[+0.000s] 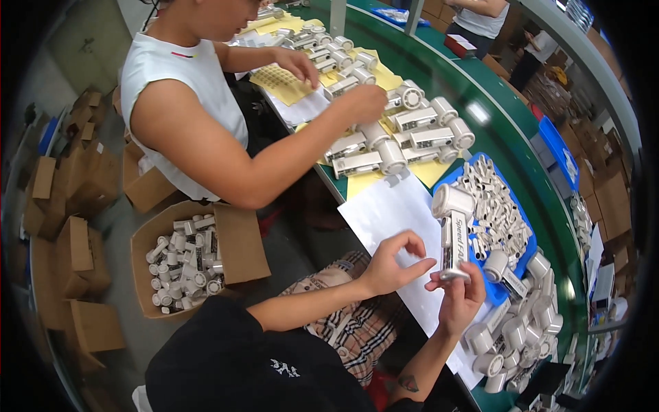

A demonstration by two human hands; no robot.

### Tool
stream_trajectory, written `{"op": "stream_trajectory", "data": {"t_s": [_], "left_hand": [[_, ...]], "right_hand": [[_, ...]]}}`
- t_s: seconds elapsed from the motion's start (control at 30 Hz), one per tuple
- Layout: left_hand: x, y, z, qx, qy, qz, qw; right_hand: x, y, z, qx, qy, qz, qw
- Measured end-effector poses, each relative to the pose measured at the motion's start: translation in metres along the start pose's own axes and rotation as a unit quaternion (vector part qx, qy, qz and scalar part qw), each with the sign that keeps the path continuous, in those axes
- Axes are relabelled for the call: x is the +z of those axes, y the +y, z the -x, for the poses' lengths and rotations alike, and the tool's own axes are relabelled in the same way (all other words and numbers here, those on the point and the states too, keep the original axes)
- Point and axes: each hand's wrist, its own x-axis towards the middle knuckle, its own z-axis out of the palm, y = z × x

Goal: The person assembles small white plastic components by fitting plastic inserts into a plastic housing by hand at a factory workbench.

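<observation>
My right hand [461, 295] grips the lower end of a white handheld fan [456, 240], which stands upright with its drum-shaped head at the top and dark lettering along its flat handle. My left hand [398, 264] is just left of the handle, its thumb and forefinger curved and apart, with nothing visible between them. Beneath both hands lies a white sheet [395, 213] on the table edge. A blue tray [528, 240] full of small white parts stands just beyond the held fan.
More white fans lie heaped [528, 329] at the right. To my left, a co-worker [185, 117] handles rows of fans [425, 130] on yellow sheets. An open carton [247, 240] of white parts sits on the floor. A green belt [508, 130] runs behind the work.
</observation>
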Motion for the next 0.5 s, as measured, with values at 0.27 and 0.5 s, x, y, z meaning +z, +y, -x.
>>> {"op": "stream_trajectory", "data": {"t_s": [0.27,0.5], "left_hand": [[-0.023,0.022,-0.022,-0.078,-0.154,0.170,0.970],[-0.005,0.031,-0.055,-0.037,-0.057,0.183,0.981]], "right_hand": [[0.023,0.014,0.003,0.032,-0.134,-0.108,0.984],[0.004,0.012,0.005,0.067,-0.076,-0.004,0.995]]}}
